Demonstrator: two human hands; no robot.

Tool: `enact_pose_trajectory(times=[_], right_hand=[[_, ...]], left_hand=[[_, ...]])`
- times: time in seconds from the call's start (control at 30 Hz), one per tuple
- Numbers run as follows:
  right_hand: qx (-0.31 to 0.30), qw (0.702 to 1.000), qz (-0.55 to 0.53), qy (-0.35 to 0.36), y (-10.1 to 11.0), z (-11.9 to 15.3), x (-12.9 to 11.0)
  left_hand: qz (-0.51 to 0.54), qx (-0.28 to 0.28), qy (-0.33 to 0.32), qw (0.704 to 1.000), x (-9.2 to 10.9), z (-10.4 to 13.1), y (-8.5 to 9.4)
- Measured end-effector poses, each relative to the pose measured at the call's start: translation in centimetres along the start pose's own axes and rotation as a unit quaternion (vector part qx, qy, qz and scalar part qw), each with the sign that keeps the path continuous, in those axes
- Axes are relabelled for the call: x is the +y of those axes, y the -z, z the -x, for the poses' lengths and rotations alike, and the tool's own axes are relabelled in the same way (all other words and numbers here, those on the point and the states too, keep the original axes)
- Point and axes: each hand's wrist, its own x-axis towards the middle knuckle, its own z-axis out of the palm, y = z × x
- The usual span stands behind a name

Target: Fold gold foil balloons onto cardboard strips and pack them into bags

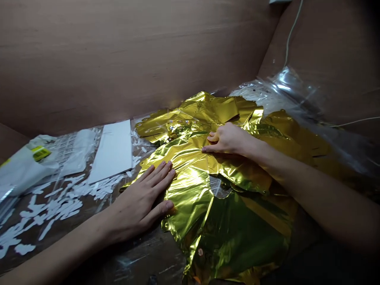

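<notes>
Shiny gold foil sheets [190, 190], flat and creased, lie overlapped across the middle of the table. A rounded gap shows in the front sheet. My left hand [145, 198] rests palm down on the foil's left edge, its fingers spread. Near the centre of the foil my right hand [227, 138] has its fingers curled, with the thumb pressed along the surface. Whatever its curled fingers grip, if anything, is hidden. More gold foil [285, 122] is spread behind and to the right, partly beyond the right forearm.
White paper strips [59, 206] are scattered at the left beside a white board [114, 148]. A white plastic bag [26, 166] with a yellow label stands at the far left. Clear plastic film [287, 87] lies at the back right below a hanging cord [289, 33]. Brown panels [118, 55] enclose the back.
</notes>
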Motion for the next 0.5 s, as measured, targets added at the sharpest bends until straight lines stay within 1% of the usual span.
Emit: enact_pose_trajectory(times=[0.07,0.1,0.2,0.3,0.37,0.5], right_hand=[[-0.005,1.000,0.022,0.011,0.0,-0.1,0.2],[0.001,1.000,0.029,0.005,0.0,-0.2,0.2],[0.046,0.997,0.015,-0.067,-0.1,-0.4,0.4],[0.066,0.989,-0.007,-0.136,-0.2,-0.6,0.6],[0.064,0.985,-0.024,-0.157,-0.3,-0.9,0.8],[0.058,0.981,-0.066,-0.174,-0.5,-1.7,1.5]], left_hand=[[-0.002,0.009,-0.002,1.000,-0.2,0.0,-0.3],[-0.004,0.014,-0.004,1.000,-0.3,0.0,-0.5],[-0.009,0.029,-0.010,0.999,-0.6,0.1,-1.0],[-0.012,0.050,-0.018,0.999,-0.8,0.2,-1.3],[-0.007,0.060,-0.022,0.998,-0.9,0.2,-1.4],[0.018,0.084,-0.020,0.996,-1.0,0.3,-1.6]])
